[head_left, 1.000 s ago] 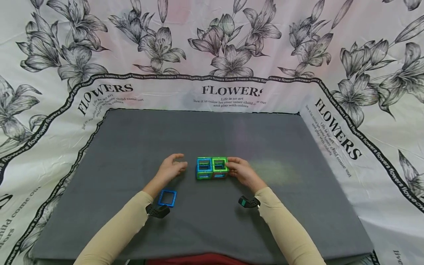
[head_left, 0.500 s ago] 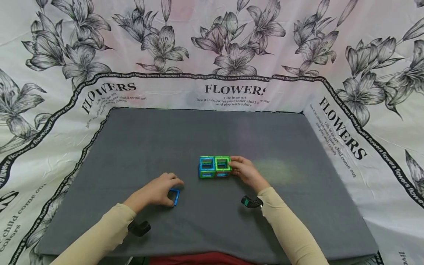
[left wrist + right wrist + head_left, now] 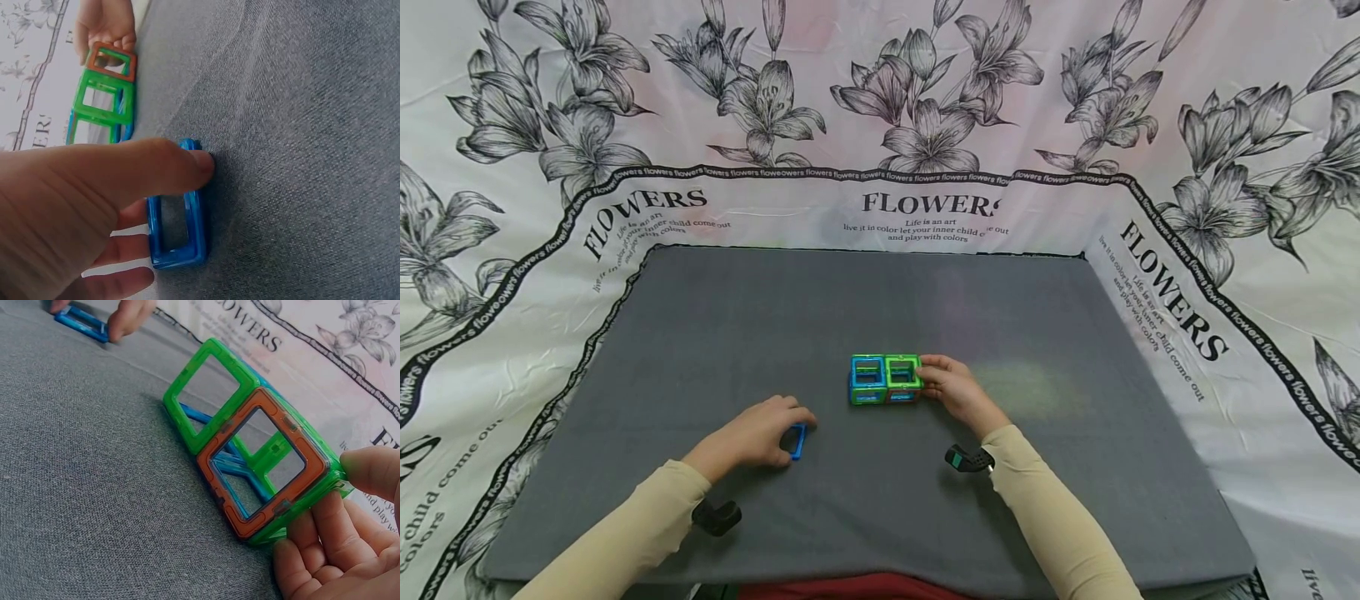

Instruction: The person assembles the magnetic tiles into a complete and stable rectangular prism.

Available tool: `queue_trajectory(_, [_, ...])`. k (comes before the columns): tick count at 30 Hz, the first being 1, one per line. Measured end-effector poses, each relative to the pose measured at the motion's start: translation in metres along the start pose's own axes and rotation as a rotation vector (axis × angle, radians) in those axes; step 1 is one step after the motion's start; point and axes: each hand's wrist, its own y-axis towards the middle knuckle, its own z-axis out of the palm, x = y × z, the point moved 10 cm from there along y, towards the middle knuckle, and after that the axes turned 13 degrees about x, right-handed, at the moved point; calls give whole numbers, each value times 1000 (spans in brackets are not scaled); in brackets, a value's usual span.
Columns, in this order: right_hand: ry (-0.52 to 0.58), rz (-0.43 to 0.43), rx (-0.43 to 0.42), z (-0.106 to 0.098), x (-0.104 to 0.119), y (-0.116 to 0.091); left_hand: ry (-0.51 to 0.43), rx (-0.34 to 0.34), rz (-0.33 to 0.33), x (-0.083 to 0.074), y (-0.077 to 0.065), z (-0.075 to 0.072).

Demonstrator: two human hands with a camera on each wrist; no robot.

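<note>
My left hand (image 3: 754, 435) pinches a blue square magnetic tile (image 3: 198, 231), thumb on one edge and fingers on the opposite side. It looks like an open frame, held low over the grey cloth. To its right stands a box-like block of magnetic tiles (image 3: 886, 387), two cubes side by side with blue, green and orange frames. My right hand (image 3: 958, 395) holds the block's right end, thumb at the top edge and fingers curled beneath in the right wrist view. An orange tile (image 3: 309, 450) forms part of the block's near side, beside a green tile (image 3: 247, 384).
The grey cloth-covered table (image 3: 865, 300) extends around both hands. A white floral sheet (image 3: 805, 208) borders its back and sides. Each wrist carries a black strap device, such as the left wrist device (image 3: 717, 517). Red fabric (image 3: 857, 587) shows at the front edge.
My left hand has moved from near the block down and left to the loose blue tile and now pinches it. My right hand keeps hold of the block, nearly still.
</note>
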Motion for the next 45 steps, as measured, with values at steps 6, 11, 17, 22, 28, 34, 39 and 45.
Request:
queue_trajectory(6, [-2,-4,3,0,-1,0,-39,-34,20,4,4,-3])
queue_trajectory(11, [-4,0,-5,-1,-1,-2,-143,-85,9,10,7,-15])
queue_trajectory(17, [-10,-13,-6,-1,1,-3,-253,-95,-39,18,11,-23])
queue_trajectory(22, [6,-10,-12,-1,-1,-3,-352,-117,-30,22,12,-26])
queue_trajectory(28, [12,-14,-7,0,-1,-2,-365,-139,-26,25,12,-21])
queue_trajectory(34, [22,-11,-20,-3,0,-3,-220,-146,-27,18,14,-13])
queue_trajectory(39, [32,-14,-18,-1,1,-2,-178,-156,-70,13,15,-13])
queue_trajectory(45, [26,-17,-12,2,2,-2,-157,-158,-103,9,15,-14])
